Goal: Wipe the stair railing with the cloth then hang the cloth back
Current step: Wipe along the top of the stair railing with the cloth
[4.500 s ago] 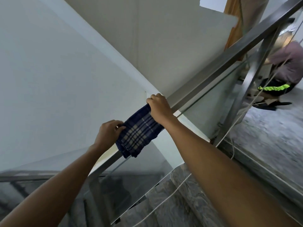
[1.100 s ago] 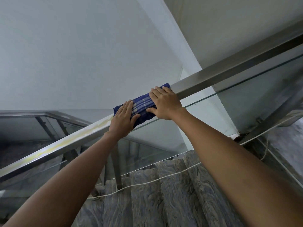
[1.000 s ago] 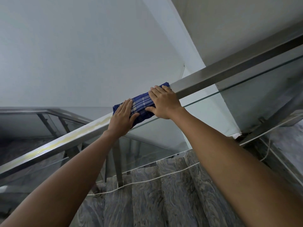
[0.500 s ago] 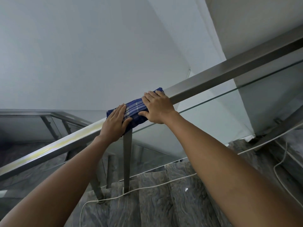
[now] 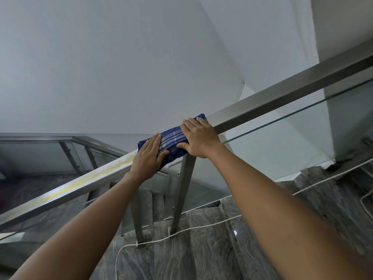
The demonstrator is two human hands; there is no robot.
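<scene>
— Where's the plaid cloth (image 5: 173, 141)?
— Draped over the steel stair railing (image 5: 282, 93), right above a post (image 5: 182, 190).
— And the hands?
— Left hand (image 5: 148, 158) lies flat on it, fingers straight. Right hand (image 5: 198, 139) presses it too, thumb under the cloth's edge.
</scene>
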